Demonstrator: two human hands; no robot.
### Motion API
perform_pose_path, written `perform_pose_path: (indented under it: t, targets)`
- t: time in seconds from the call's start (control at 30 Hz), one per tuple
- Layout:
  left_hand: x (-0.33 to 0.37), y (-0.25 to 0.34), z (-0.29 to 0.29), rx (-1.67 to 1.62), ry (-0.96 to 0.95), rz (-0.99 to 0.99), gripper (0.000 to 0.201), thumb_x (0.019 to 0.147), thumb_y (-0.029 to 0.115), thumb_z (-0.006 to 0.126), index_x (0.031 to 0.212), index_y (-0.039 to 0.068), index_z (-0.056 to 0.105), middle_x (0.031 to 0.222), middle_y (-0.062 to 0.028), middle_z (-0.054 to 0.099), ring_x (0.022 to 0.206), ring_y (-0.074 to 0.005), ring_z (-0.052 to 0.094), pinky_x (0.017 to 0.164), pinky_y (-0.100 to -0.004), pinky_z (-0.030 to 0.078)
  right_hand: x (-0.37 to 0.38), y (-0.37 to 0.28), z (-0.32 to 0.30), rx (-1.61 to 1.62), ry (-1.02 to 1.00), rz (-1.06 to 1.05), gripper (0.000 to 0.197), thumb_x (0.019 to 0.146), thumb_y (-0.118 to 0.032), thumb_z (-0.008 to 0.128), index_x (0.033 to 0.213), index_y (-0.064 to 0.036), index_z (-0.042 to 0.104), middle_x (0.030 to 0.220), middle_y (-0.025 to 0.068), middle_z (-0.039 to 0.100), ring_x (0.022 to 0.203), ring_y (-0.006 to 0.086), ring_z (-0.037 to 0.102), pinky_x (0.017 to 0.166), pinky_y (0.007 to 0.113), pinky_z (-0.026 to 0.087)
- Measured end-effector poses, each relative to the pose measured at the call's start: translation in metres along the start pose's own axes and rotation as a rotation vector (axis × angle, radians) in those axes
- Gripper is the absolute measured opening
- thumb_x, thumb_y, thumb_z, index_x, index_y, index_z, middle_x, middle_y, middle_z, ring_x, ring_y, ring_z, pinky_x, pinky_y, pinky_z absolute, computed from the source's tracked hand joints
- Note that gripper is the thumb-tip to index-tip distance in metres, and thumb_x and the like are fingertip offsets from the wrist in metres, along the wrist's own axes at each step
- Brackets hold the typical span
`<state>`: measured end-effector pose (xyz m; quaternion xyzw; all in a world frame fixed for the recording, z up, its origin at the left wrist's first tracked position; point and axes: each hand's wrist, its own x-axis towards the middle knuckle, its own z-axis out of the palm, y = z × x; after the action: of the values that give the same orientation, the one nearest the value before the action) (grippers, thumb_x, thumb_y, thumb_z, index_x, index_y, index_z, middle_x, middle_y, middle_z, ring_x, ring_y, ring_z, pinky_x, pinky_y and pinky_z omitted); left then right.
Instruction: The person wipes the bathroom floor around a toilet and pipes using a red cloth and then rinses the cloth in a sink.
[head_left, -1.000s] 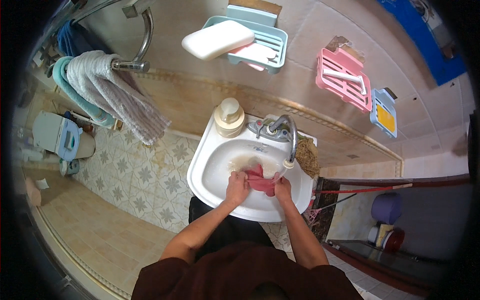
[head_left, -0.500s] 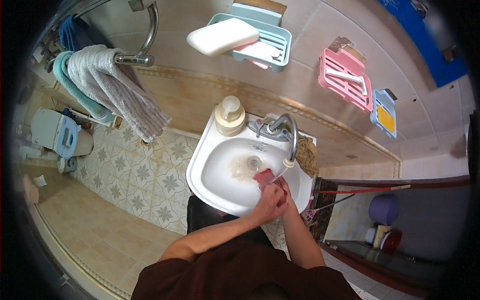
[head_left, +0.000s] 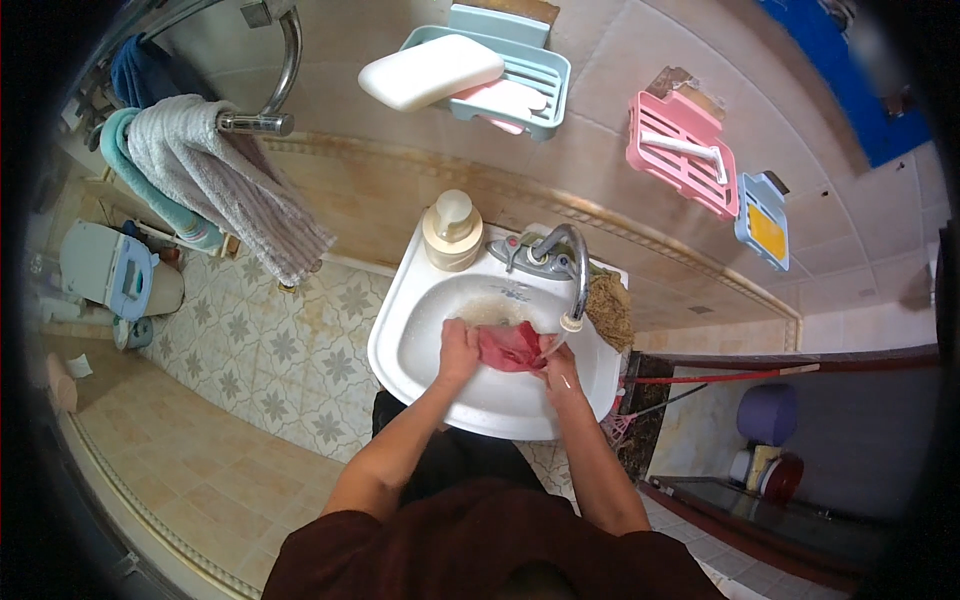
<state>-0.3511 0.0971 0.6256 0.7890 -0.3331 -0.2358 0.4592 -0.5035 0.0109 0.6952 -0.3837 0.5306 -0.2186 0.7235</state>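
Observation:
A wet red cloth (head_left: 508, 347) is stretched between my two hands over the white sink (head_left: 400, 340). My left hand (head_left: 459, 350) is closed on its left end. Its right end is gripped by my right hand (head_left: 556, 366), just below the spout of the chrome faucet (head_left: 578, 275). Water runs from the spout onto the cloth and my right hand. The drain is mostly hidden behind the cloth, and a little brownish water lies in the basin.
A cream pump bottle (head_left: 453, 232) stands on the sink's back left corner. A brown rag (head_left: 609, 310) lies at its right edge. Soap racks, including a pale blue-green one (head_left: 545, 95) and a pink one (head_left: 690, 165), hang on the wall. Towels (head_left: 215, 170) hang at left.
My hands were together under the spout with the cloth bunched. My left hand has moved left, and the cloth is now spread between both hands.

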Motion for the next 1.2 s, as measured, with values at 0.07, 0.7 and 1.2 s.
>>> perform_pose_path:
  t: [0.07,0.7,1.2]
  targets:
    - [0.001,0.003,-0.005,-0.005,-0.019,0.002,0.016,0.078,0.004,0.053,0.093,-0.002,0.051,0.100,-0.0238,0.047,0.094,-0.0414,0.045,0.084,-0.0459,0.038,0.009,0.004,-0.023,-0.116,0.099,0.010,0.027,0.092,-0.030,0.049,0.112,-0.0124,0.052,0.103,0.0016,0.059,0.089,0.0130,0.059,0.071,0.030,0.049]
    - [-0.069,0.122,0.029,-0.102,-0.184,0.543,0.023,0.069,0.014,0.067,0.082,0.000,0.056,0.086,-0.0131,0.055,0.080,-0.0319,0.054,0.069,-0.0388,0.045,0.001,0.015,-0.038,0.482,-0.110,0.324,0.044,0.090,-0.045,0.047,0.113,-0.0086,0.055,0.107,0.0088,0.060,0.095,0.0208,0.058,0.081,0.033,0.048]
    - [0.014,0.023,-0.010,0.079,-0.122,0.115,0.026,0.083,0.026,0.056,0.081,0.001,0.065,0.082,-0.0187,0.059,0.083,-0.0359,0.055,0.074,-0.0428,0.045,0.018,0.029,-0.041,0.158,0.202,-0.039,0.049,0.081,-0.018,0.061,0.123,-0.0114,0.038,0.095,0.0068,0.060,0.087,0.0152,0.059,0.068,0.035,0.052]
